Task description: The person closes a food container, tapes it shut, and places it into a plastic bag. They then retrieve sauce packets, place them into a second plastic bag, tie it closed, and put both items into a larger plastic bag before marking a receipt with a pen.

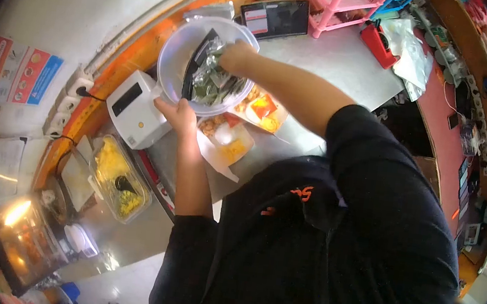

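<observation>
A translucent plastic tub (173, 52) stands on the metal counter, its open mouth facing me. My left hand (180, 115) grips the tub's near rim. My right hand (238, 58) reaches inside with its fingers curled among small clear packets (210, 87) with dark green contents; what the fingers hold, if anything, is hidden. A flat black piece (193, 64) stands in the tub beside the packets. Just below the tub are two open paper food boxes, a nearer one (243, 143) and a farther one (281, 120), with fried pieces, something white and yellow shreds.
Left of the tub sits a white label-printer-like machine (142, 109). A clear container (124, 180) of yellow food lies nearer. Behind stand a tablet (275, 19) and a pink rack (332, 8). A red tape dispenser (379, 46) and plastic bags (410, 57) are at right.
</observation>
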The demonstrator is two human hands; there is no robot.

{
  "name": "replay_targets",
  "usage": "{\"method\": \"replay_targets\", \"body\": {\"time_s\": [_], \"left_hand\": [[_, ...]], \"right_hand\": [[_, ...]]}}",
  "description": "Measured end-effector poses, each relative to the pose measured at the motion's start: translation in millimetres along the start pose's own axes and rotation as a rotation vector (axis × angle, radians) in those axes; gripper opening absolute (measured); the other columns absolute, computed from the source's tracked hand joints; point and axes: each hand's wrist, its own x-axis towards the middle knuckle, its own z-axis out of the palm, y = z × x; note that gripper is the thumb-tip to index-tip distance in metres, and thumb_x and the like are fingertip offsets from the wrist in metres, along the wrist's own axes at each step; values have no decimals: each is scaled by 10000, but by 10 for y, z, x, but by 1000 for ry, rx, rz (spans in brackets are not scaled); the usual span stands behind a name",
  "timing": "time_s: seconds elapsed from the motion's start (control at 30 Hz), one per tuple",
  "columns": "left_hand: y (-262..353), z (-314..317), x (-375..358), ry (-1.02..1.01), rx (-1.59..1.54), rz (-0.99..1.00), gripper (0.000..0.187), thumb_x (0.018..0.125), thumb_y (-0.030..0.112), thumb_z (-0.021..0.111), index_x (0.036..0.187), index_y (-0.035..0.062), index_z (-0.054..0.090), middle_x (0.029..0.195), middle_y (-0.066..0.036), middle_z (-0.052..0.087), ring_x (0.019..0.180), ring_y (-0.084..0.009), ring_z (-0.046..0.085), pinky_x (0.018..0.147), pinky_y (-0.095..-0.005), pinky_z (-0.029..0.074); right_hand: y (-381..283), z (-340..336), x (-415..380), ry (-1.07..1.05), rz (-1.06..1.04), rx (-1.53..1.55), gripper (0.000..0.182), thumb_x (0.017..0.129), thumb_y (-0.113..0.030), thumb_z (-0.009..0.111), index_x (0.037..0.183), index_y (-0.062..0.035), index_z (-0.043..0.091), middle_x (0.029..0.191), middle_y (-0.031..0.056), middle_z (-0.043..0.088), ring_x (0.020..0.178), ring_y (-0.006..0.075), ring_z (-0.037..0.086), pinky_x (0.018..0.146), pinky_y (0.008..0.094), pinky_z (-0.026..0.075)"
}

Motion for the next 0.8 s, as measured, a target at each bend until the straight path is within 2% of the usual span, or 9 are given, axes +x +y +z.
{"method": "replay_targets", "body": {"time_s": [0.07, 0.17, 0.27, 0.4, 0.47, 0.5, 0.6, 0.7, 0.8], "left_hand": [[143, -3, -13, -37, -29, 6, 704, 691, -96, 441, 1371, -106, 260, 1329, -258, 353, 1300, -353, 349, 1139, -401, 200], [128, -29, -7, -62, 64, 52, 748, 706, -103, 446, 1414, -97, 204, 1394, -258, 299, 1341, -356, 324, 1152, -410, 209], [69, -31, 19, -68, 152, 49, 817, 712, -104, 456, 1460, -84, 131, 1473, -262, 208, 1396, -367, 252, 1174, -425, 181], [199, 1, -10, -59, 194, 31, 833, 720, -95, 474, 1469, -85, 110, 1502, -266, 172, 1424, -378, 189, 1187, -429, 130], [225, 4, -15, -65, 206, 39, 831, 723, -89, 484, 1467, -89, 113, 1506, -266, 170, 1430, -380, 173, 1190, -431, 115], [233, 4, -7, -68, 211, 46, 829, 725, -85, 489, 1465, -91, 116, 1505, -267, 171, 1432, -381, 168, 1190, -434, 111], [308, 5, -21, -69, 242, 39, 825, 728, -76, 498, 1460, -99, 120, 1504, -273, 175, 1431, -388, 166, 1191, -437, 105], [399, 3, -35, -88, 255, 42, 811, 740, -63, 478, 1452, -119, 95, 1490, -294, 169, 1429, -405, 151, 1186, -441, 118], [420, 9, -43, -109, 238, 40, 803, 745, -52, 468, 1447, -129, 84, 1488, -315, 153, 1428, -422, 137, 1185, -449, 111]], "right_hand": [[47, -232, -26, 58, -18, 4, 200, 807, -168, 647, 978, -138, 744, 1052, 88, 702, 1008, 291, 659, 831, 440, 521], [250, -282, 150, 77, 64, 360, 207, 786, -226, 666, 905, -68, 725, 867, 163, 704, 822, 301, 683, 748, 431, 528], [424, -469, -22, 340, 86, 869, 119, 827, -136, 586, 862, -50, 661, 774, 97, 664, 715, 192, 633, 666, 350, 511], [534, -274, 250, 361, 116, 1484, 110, 791, -133, 650, 868, -57, 673, 743, 86, 650, 694, 166, 604, 640, 318, 484], [387, -342, 296, 372, 112, 1597, 114, 813, -39, 582, 906, -74, 638, 763, 47, 619, 689, 108, 572, 604, 269, 462], [369, -297, 434, 269, 153, 1367, 144, 814, -65, 601, 936, -69, 678, 829, 77, 672, 741, 154, 633, 642, 291, 500], [127, -323, 330, -118, -32, 231, 186, 824, -124, 620, 977, -68, 710, 942, 116, 708, 841, 240, 687, 720, 338, 540], [17, 95, 403, -72, 151, 88, 247, 779, -201, 694, 1013, -136, 732, 1032, 126, 709, 981, 280, 684, 815, 414, 540], [134, 29, 373, 60, 73, 192, 266, 738, -242, 749, 983, -138, 737, 995, 119, 707, 962, 293, 681, 811, 431, 536]]}}
